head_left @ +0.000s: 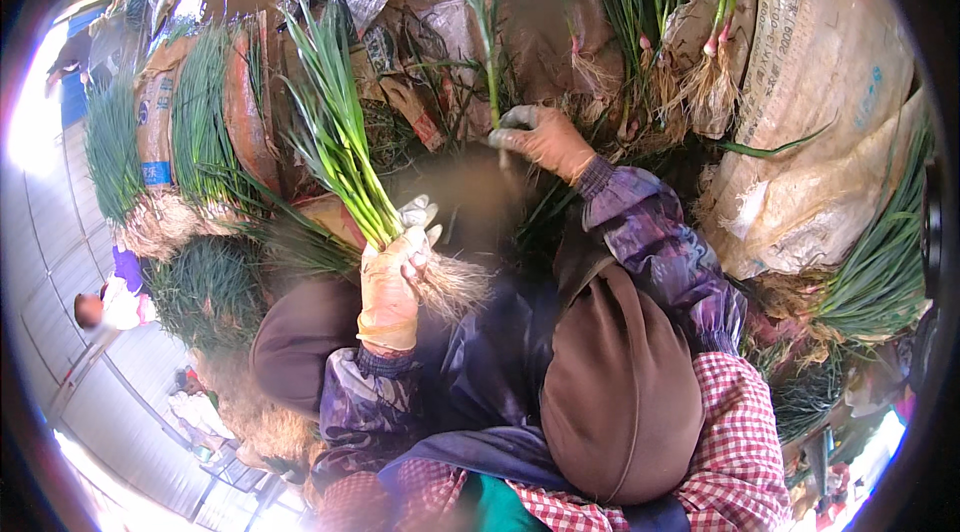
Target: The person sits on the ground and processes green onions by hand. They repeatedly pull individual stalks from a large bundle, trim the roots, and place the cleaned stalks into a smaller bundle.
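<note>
My left hand [391, 284], in a pale, soiled glove, is closed around the lower stems of a bunch of green garlic plants [346, 149]. The long leaves point up and away from me, and the bunch's pale stringy roots [454, 284] stick out past my fingers to the right. With its thumb and fingers, my gloved right hand [546, 140] pinches a single green garlic stalk [490, 66] low on its stem, ahead of my knees. A blurred patch covers the area just below that hand, so the stalk's roots are hard to make out.
More loose garlic plants [652, 14] lie ahead on woven sacking. Bundled plants [201, 119] are stacked at the left, with others [874, 277] at the right. A large printed woven sack [817, 126] lies right of my right arm. Another person [124, 299] is farther off, left.
</note>
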Demonstrator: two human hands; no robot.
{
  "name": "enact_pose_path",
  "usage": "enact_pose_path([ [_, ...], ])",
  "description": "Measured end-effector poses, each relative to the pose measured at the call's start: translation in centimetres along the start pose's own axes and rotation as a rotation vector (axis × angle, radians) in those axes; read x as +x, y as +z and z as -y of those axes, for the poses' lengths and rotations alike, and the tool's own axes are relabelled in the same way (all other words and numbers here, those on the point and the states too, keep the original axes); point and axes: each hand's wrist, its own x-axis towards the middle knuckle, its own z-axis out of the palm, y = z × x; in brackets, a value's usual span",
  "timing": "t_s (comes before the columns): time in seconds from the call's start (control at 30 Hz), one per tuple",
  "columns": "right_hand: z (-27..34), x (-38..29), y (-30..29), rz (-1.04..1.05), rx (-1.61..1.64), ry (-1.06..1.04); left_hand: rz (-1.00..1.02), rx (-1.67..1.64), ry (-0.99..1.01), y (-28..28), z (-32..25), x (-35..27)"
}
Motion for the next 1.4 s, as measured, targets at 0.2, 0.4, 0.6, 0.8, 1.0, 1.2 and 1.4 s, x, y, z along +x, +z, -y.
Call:
enact_pose_path([
  [0.2, 5.0, -2.1, 2.9, 0.343, 0.051, -0.23, 0.099, 0.055, -0.149, 1.4, 0.8, -0.1],
  [0.4, 3.3, -0.8, 1.7, 0.293, 0.245, -0.05, 0.136, -0.142, -0.194, 1.8, 1.2, -1.1],
  [0.6, 1.4, -1.3, 2.3, 0.283, -0.04, -0.546, 0.087, 0.075, -0.015, 1.0, -0.7, -1.6],
  [0.8, 0.3, -0.2, -4.5, 0.265, -1.321, -0.199, 0.299, -0.298, 0.168, 0.0, -2.5, -0.3],
  [1.0, 6.2, 6.6, -9.2, -0.635, -1.07, -0.044, 0.426, -0.567, -0.107, 2.7, 0.7, 0.9],
  [1.2, 5.1, 3.8, -3.3, 0.158, 0.005, -0.231, 0.161, -0.072, -0.154, 3.9, 1.7, 1.7],
  [1.4, 1.8, -0.1, 4.2, 0.205, 0.151, -0.016, 0.062, 0.035, -0.206, 3.7, 2.5, 1.7],
])
